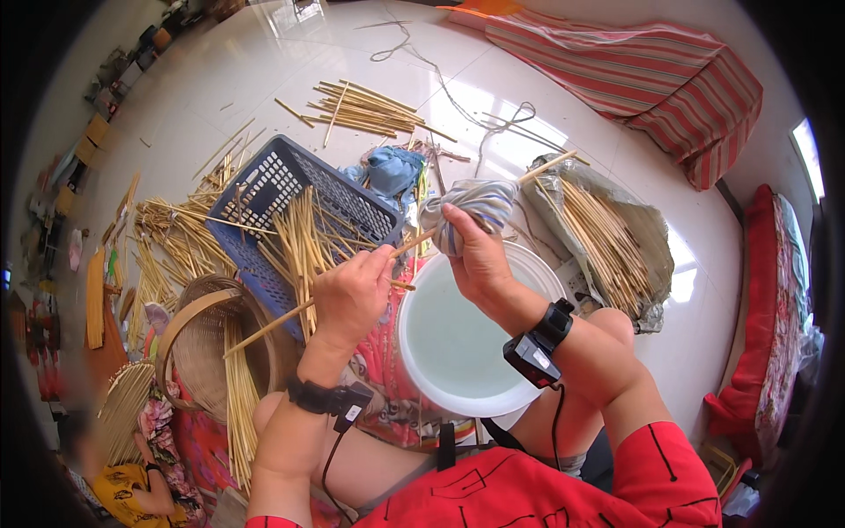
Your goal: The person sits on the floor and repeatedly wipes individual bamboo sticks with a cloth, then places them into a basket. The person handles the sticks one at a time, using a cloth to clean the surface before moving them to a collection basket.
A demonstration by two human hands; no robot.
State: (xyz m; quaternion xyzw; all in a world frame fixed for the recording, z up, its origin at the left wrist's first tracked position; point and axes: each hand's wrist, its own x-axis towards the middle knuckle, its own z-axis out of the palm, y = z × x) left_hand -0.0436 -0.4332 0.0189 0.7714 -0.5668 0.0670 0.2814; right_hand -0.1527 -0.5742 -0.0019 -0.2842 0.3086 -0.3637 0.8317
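My right hand is closed around a folded grey, blue and white striped cloth, which wraps a thin straw-coloured stick. The stick's far end pokes out of the cloth toward the upper right. Closed on its nearer part, my left hand also has a second stick running through its grip, slanting down to the left. Both hands are raised over the left and far rim of a white bucket of cloudy water, which stands between my knees.
A blue-grey plastic crate and a wicker basket hold sticks on the left. More loose sticks lie on the tiled floor beyond. At right is a grey-green sack of sticks. Another person in yellow sits at lower left.
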